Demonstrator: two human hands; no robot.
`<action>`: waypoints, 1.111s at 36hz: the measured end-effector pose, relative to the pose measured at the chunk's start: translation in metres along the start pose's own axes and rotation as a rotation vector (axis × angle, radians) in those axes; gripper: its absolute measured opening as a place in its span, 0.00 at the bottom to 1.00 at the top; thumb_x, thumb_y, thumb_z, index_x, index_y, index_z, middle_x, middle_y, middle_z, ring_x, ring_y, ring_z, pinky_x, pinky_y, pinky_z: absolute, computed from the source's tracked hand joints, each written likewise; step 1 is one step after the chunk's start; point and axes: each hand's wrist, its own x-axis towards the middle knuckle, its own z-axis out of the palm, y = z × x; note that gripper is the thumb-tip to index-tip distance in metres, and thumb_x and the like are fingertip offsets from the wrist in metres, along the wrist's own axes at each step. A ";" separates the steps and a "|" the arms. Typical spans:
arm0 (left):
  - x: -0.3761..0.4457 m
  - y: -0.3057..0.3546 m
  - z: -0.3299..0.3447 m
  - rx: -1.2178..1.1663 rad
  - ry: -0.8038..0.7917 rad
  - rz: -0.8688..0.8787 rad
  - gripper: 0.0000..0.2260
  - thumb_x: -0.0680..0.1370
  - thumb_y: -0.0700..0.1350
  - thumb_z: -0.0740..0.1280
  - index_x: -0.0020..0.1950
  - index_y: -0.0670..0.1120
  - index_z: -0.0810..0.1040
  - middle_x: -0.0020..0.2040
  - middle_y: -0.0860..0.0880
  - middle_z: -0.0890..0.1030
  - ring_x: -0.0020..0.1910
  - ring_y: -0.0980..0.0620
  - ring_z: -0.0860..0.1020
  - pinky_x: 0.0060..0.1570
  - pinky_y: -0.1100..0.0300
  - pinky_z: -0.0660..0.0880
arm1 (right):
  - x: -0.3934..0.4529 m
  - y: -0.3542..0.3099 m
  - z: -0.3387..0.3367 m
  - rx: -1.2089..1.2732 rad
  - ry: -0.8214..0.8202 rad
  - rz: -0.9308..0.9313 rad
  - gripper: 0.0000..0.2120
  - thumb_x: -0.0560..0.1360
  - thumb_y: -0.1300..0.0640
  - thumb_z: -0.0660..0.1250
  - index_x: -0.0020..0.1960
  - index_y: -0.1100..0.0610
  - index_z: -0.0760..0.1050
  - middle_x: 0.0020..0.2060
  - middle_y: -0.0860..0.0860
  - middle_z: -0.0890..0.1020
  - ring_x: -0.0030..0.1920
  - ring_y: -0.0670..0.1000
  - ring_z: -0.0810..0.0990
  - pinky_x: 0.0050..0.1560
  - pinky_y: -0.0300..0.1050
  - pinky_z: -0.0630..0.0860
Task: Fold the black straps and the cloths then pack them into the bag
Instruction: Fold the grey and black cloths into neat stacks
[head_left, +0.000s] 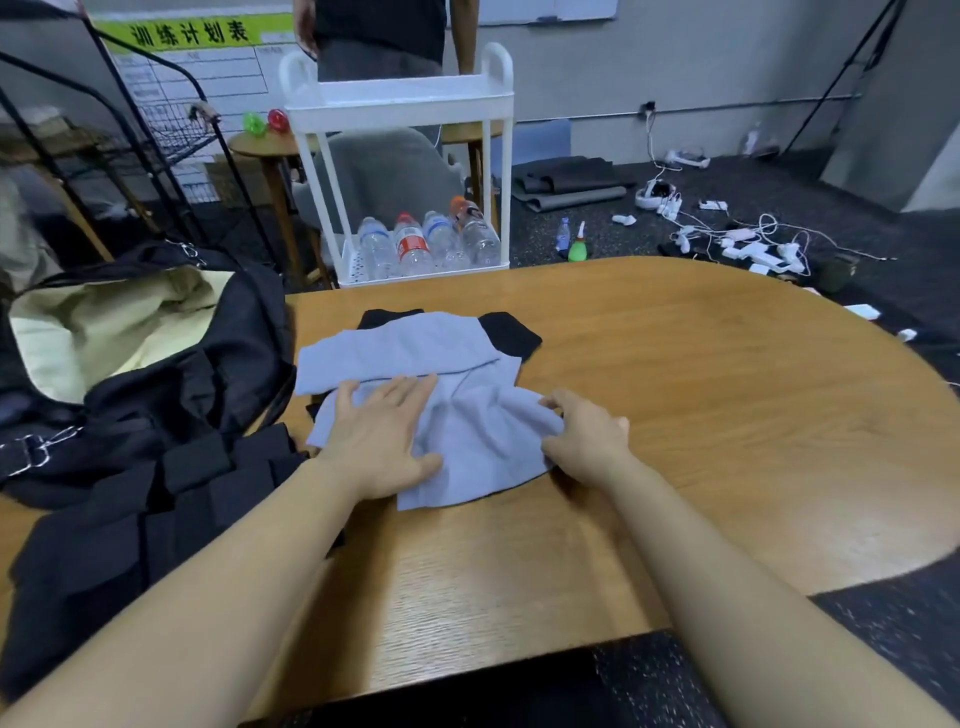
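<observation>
At the far left of the wooden table (675, 364) the black bag (171, 374) lay slumped with its mouth gaping, its pale cream lining (93, 332) showing inside. In front of it, toward the near left edge, the black straps (156, 499) sat in a bunched heap, partly under the person's left forearm. Just to the right of the bag, a light grey-blue cloth (415, 353) was spread in the middle of the table, its far part laid flat and its near part rumpled into folds. A black cloth (511, 332) lay beneath it, its corners peeking out at the far side. The left hand (384, 436) pressed flat on the near left part of the grey-blue cloth, fingers straight and spread, gripping nothing. The right hand (582, 431) was at the cloth's right edge, its fingers curled and pinching a gathered fold of the fabric. Beyond the table stood a white trolley (400, 104) with plastic water bottles (426, 239) lying on its bottom shelf, and a person stood behind it. Farther right, white cables and devices (737, 244) lay scattered over the dark floor.
</observation>
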 end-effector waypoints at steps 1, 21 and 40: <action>-0.001 0.006 0.003 0.010 -0.001 0.022 0.42 0.68 0.65 0.53 0.80 0.53 0.48 0.80 0.52 0.55 0.78 0.54 0.52 0.72 0.43 0.41 | -0.003 0.006 -0.003 -0.018 0.001 0.005 0.23 0.71 0.63 0.60 0.63 0.48 0.70 0.33 0.44 0.73 0.44 0.51 0.75 0.52 0.48 0.60; -0.007 0.103 0.015 -0.203 0.049 0.304 0.12 0.73 0.59 0.60 0.51 0.55 0.71 0.39 0.58 0.77 0.39 0.57 0.74 0.54 0.56 0.64 | -0.030 0.066 -0.029 -0.204 0.361 0.053 0.29 0.75 0.61 0.61 0.75 0.52 0.62 0.69 0.55 0.66 0.67 0.56 0.66 0.59 0.48 0.58; 0.037 0.134 0.047 0.048 -0.094 0.314 0.35 0.76 0.60 0.32 0.81 0.46 0.42 0.81 0.50 0.43 0.79 0.56 0.39 0.74 0.53 0.34 | -0.031 0.082 -0.001 -0.447 -0.068 -0.165 0.45 0.68 0.29 0.23 0.79 0.50 0.38 0.79 0.52 0.38 0.78 0.50 0.35 0.74 0.53 0.34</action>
